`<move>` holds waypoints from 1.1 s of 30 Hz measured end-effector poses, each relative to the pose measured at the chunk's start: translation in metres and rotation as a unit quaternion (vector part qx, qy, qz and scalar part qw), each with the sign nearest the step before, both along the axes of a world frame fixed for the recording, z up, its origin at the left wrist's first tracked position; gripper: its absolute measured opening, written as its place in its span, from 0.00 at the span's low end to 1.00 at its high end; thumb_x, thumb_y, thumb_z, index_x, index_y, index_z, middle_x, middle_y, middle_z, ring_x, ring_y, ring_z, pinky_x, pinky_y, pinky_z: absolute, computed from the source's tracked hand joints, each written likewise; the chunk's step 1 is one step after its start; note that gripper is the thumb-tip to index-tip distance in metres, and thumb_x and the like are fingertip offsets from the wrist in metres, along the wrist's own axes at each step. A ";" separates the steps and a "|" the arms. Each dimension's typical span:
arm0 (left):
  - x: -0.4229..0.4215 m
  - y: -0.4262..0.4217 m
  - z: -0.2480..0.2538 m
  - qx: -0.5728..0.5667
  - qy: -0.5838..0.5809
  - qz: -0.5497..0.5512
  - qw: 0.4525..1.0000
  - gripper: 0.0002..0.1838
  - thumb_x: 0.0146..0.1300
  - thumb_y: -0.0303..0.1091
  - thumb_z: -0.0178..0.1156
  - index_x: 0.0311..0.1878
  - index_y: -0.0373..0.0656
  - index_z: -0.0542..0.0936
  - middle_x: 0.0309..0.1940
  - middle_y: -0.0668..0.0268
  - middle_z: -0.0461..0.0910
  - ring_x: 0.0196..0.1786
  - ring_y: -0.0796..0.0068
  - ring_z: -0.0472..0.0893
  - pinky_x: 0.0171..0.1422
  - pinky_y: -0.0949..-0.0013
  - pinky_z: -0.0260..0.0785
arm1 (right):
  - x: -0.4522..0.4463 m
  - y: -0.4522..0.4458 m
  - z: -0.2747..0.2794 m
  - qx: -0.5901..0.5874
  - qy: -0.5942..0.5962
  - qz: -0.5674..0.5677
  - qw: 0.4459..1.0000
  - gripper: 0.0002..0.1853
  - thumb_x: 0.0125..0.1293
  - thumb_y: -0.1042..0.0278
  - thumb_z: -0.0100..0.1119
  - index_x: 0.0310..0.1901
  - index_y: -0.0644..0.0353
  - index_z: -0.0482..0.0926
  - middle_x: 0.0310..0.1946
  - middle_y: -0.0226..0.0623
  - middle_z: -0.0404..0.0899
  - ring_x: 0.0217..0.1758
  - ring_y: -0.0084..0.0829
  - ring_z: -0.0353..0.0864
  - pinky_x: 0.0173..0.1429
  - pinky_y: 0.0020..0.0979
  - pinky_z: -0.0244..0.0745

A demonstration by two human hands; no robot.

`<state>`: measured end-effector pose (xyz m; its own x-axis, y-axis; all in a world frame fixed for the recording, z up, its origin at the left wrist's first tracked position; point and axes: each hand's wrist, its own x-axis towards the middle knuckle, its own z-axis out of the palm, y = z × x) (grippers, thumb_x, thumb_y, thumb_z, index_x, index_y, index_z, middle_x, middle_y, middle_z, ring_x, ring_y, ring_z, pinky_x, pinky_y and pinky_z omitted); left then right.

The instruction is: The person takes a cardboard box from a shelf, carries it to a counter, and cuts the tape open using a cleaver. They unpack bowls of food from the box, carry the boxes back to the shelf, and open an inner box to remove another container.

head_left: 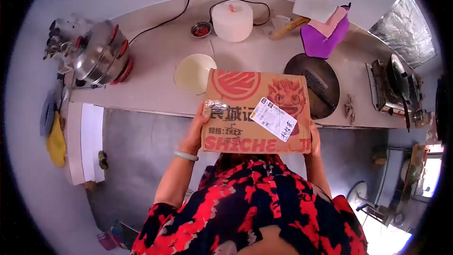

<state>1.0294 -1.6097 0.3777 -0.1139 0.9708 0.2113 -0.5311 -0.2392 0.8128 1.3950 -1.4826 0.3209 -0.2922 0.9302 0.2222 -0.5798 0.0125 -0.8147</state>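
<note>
A cardboard box [231, 130] with red and black print and a white shipping label [272, 118] is held up in front of my body, at the counter's front edge. My left hand [195, 130] grips its left side, fingers partly hidden by the box. On the opposite side, my right hand [314, 140] holds the box, and most of its fingers are out of sight. Behind the box's upper left corner stands a cream bowl [191, 73]. A dark round pan [325, 78] lies behind its right side.
On the counter [151, 75], a steel steamer pot [99, 56] stands at left. At the back are a white round container [232, 21], a small bowl of red bits [201, 30] and a purple cloth [325, 38]. A gas stove [382, 89] with a wok [397, 78] is at right.
</note>
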 end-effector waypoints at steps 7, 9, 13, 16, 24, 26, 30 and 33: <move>-0.008 0.000 0.023 -0.060 0.003 -0.013 0.998 0.42 0.59 0.35 0.52 0.75 0.41 0.47 0.70 0.58 0.59 0.69 0.66 0.63 0.71 0.65 0.58 | 0.002 -0.046 0.052 -0.043 -0.074 -0.030 0.996 0.39 0.61 0.45 0.59 0.64 0.69 0.63 0.58 0.41 0.71 0.60 0.35 0.72 0.65 0.32 0.64; -0.006 0.002 0.031 -0.079 -0.013 -0.006 0.997 0.42 0.59 0.35 0.52 0.75 0.41 0.47 0.70 0.58 0.59 0.69 0.66 0.63 0.70 0.65 0.58 | 0.005 -0.042 0.053 -0.076 -0.090 -0.055 0.992 0.40 0.60 0.47 0.60 0.65 0.71 0.62 0.59 0.44 0.71 0.60 0.36 0.72 0.66 0.34 0.64; -0.009 0.002 0.032 -0.080 -0.014 0.003 0.997 0.42 0.58 0.34 0.52 0.75 0.40 0.47 0.70 0.58 0.59 0.69 0.65 0.64 0.70 0.65 0.58 | 0.003 -0.032 0.057 -0.094 -0.095 -0.041 0.990 0.40 0.60 0.50 0.59 0.66 0.71 0.60 0.60 0.45 0.70 0.62 0.37 0.71 0.67 0.36 0.64; 0.000 -0.007 0.034 -0.076 -0.025 0.023 0.997 0.42 0.57 0.34 0.52 0.75 0.39 0.48 0.70 0.58 0.60 0.68 0.65 0.64 0.70 0.65 0.58 | 0.007 -0.023 0.063 -0.091 -0.101 -0.030 0.990 0.40 0.60 0.52 0.59 0.67 0.71 0.59 0.61 0.45 0.70 0.62 0.38 0.71 0.67 0.36 0.64; 0.013 -0.030 0.040 -0.081 -0.040 0.092 0.992 0.39 0.58 0.32 0.51 0.74 0.39 0.51 0.68 0.59 0.63 0.67 0.66 0.66 0.70 0.66 0.59 | 0.002 0.002 0.065 -0.023 -0.161 -0.015 0.987 0.35 0.62 0.50 0.53 0.64 0.68 0.63 0.59 0.41 0.71 0.62 0.34 0.71 0.67 0.32 0.62; 0.012 -0.037 0.029 -0.097 0.038 0.165 0.981 0.36 0.60 0.32 0.50 0.73 0.39 0.54 0.67 0.60 0.64 0.66 0.66 0.67 0.70 0.65 0.59 | 0.005 0.003 0.058 -0.020 -0.134 0.019 0.991 0.34 0.63 0.55 0.55 0.66 0.68 0.62 0.61 0.42 0.69 0.64 0.35 0.69 0.68 0.34 0.62; 0.059 -0.096 -0.005 -0.062 0.009 0.139 0.988 0.33 0.61 0.39 0.51 0.70 0.40 0.60 0.63 0.59 0.69 0.63 0.63 0.70 0.68 0.59 0.64 | 0.052 -0.079 0.057 -0.043 -0.174 -0.043 0.983 0.31 0.65 0.59 0.55 0.66 0.66 0.63 0.62 0.41 0.69 0.64 0.33 0.68 0.68 0.34 0.61; 0.149 -0.130 -0.004 -0.067 0.021 0.117 0.991 0.33 0.64 0.47 0.50 0.69 0.41 0.62 0.62 0.57 0.70 0.59 0.58 0.75 0.61 0.57 0.71 | 0.129 -0.132 0.040 0.011 -0.099 -0.024 0.995 0.30 0.66 0.59 0.55 0.66 0.67 0.64 0.62 0.42 0.69 0.64 0.33 0.68 0.68 0.33 0.61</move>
